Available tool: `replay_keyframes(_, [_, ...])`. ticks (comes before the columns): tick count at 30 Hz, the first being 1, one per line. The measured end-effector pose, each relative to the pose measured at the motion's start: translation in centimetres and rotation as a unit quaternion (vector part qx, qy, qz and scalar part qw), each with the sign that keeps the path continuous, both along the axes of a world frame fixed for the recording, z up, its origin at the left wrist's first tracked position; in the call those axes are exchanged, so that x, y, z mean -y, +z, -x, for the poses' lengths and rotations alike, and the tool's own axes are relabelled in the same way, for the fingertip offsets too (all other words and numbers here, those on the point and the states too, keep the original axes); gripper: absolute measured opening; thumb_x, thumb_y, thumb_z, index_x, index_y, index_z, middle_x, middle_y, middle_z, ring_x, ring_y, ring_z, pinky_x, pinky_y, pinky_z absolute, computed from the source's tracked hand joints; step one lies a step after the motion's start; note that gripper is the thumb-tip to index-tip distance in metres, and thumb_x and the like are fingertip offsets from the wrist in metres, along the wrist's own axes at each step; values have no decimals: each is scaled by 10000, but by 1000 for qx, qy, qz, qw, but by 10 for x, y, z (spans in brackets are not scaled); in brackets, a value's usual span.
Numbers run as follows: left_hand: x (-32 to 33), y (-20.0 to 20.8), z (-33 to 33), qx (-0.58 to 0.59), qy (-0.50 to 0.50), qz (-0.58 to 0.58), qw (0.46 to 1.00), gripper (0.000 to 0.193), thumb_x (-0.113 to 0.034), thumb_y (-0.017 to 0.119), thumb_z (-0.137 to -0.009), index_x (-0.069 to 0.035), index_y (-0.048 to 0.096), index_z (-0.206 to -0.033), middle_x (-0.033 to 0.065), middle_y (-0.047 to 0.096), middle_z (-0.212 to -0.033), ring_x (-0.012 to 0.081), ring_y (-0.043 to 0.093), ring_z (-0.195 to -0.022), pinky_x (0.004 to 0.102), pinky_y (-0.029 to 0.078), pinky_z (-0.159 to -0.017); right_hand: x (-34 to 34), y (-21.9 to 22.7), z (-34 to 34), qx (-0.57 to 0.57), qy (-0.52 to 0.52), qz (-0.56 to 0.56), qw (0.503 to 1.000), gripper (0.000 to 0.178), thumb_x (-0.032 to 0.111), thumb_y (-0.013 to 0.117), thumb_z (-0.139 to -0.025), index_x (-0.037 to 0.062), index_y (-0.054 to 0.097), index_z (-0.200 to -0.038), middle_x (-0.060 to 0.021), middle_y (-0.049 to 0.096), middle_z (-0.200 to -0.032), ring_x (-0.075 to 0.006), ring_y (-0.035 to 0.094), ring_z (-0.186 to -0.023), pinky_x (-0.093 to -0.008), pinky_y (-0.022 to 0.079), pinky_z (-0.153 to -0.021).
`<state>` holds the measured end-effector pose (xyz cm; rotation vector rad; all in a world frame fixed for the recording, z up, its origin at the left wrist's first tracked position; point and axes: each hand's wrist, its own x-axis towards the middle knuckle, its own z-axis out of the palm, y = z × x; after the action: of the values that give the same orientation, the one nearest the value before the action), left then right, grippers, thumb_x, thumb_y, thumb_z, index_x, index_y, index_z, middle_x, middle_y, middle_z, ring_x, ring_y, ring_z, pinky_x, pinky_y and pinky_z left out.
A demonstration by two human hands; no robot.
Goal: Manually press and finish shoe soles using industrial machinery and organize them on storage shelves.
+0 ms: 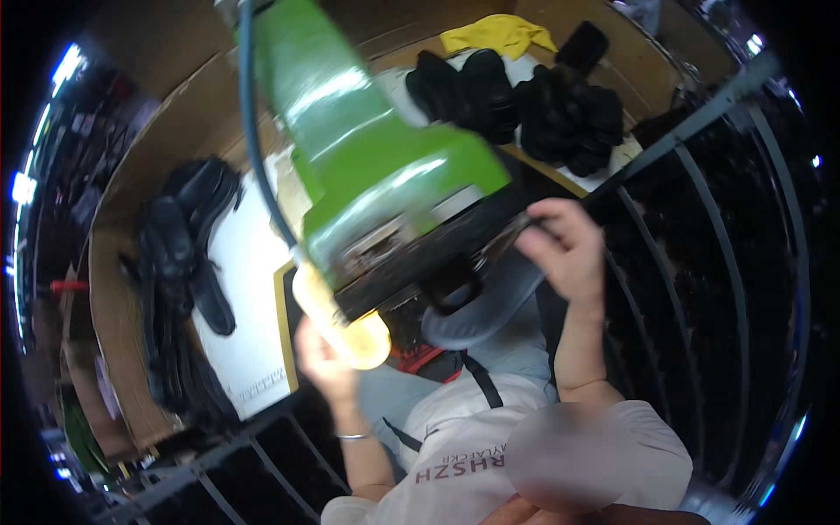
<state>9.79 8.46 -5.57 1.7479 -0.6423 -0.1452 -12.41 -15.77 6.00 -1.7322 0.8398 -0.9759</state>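
Observation:
A green machine head (402, 184), shaped like a sewing machine, stands in front of me with a dark lower edge. My right hand (569, 249) is at the right end of this edge. Its thumb and fingers close together around something dark that I cannot make out. At the machine's left end, my left hand (325, 354) is blurred and partly behind a glowing yellow lamp (359, 339), so its fingers do not show clearly. Below the machine, between my hands, is a grey curved piece (481, 315) with a rounded end.
Black shoe-like pieces (179, 245) pile up on the left of the white worktop (249, 350); more black pieces (569, 114) lie at the back right beside a yellow cloth (499, 35). Cardboard walls (114, 306) edge the worktop. A blue-grey hose (254, 131) runs down to the lamp. Metal bars (722, 227) stand right.

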Motion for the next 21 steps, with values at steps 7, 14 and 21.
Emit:
replay_keyframes(7, [-98, -35, -243, 337, 247, -268, 868, 588, -370, 694, -781, -27, 526, -1229, 213, 499, -1220, 372, 492, -1100, 435, 373, -973, 73, 32, -33, 213, -228, 85, 946, 410, -6, 588, -817, 21, 436, -1196, -137, 578, -972, -148, 641, -640, -223, 521, -485])
replay_keyframes(14, [-51, -31, -179, 173, 275, -272, 906, 414, -143, 750, -700, -39, 619, -1079, 172, 565, -1082, 317, 520, -1024, 389, 409, -926, 186, -58, -90, 28, -269, 114, 956, 485, 221, 656, -786, 27, 447, -1178, -263, 595, -1026, -433, 552, -1006, -431, 445, -846])
replay_keyframes(21, [-50, 51, -20, 181, 146, -21, 972, 597, -111, 750, -637, 13, 507, -1169, 176, 549, -1132, 296, 507, -1097, 388, 398, -963, 68, -80, -73, 56, -78, -20, 995, 542, 117, 668, -809, 6, 399, -1265, -34, 541, -700, -139, 572, -654, -292, 479, -657])
